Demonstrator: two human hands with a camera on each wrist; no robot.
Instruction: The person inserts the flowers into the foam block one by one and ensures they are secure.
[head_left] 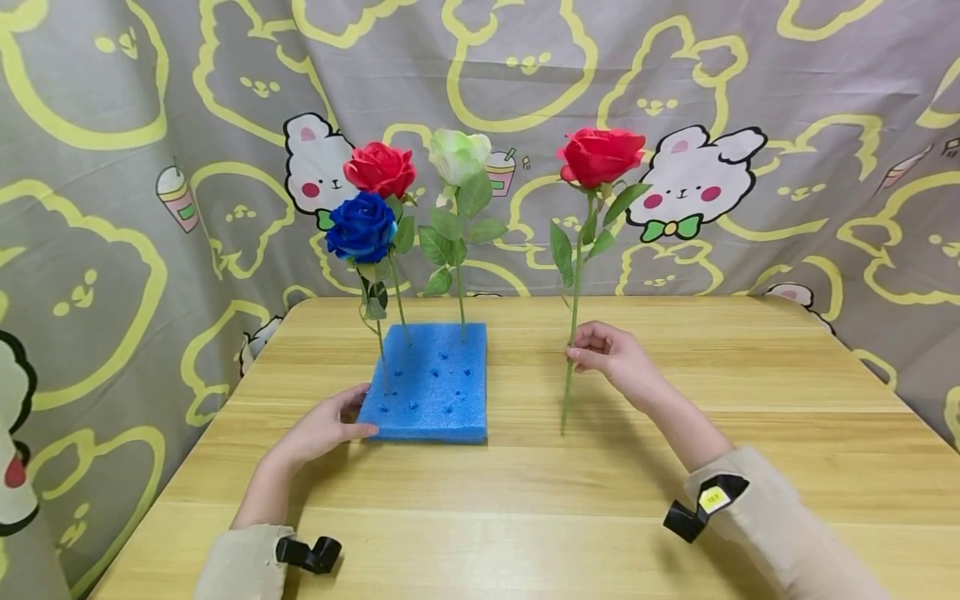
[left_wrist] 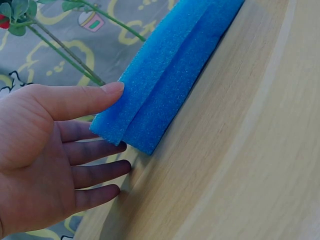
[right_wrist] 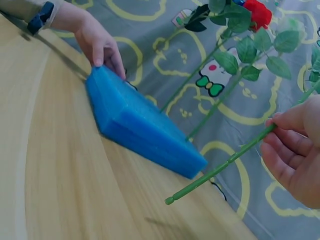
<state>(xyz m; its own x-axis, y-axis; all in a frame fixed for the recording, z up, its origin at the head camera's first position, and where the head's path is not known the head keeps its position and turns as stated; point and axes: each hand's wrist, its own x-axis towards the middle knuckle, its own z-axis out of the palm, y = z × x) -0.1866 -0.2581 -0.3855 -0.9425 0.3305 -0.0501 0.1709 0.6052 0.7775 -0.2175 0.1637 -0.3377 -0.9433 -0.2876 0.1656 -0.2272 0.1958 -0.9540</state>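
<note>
A blue foam block (head_left: 450,392) with several small holes lies on the table. A blue rose (head_left: 362,228), a red rose (head_left: 379,169) and a pale green rose (head_left: 460,156) stand upright in it. My left hand (left_wrist: 55,145) rests at its near left corner, thumb touching the foam and fingers fairly straight along the side. To the right of the block, my right hand (head_left: 611,362) pinches the green stem (right_wrist: 220,167) of another red rose (head_left: 602,157) between thumb and fingers. That rose is upright with its bare stem end pointing down.
The wooden table (head_left: 720,350) runs back to a grey curtain (head_left: 525,92) with yellow outlines and cartoon bears. A black wrist mount (head_left: 309,554) sits on the left sleeve, and another black mount (head_left: 701,507) on the right one.
</note>
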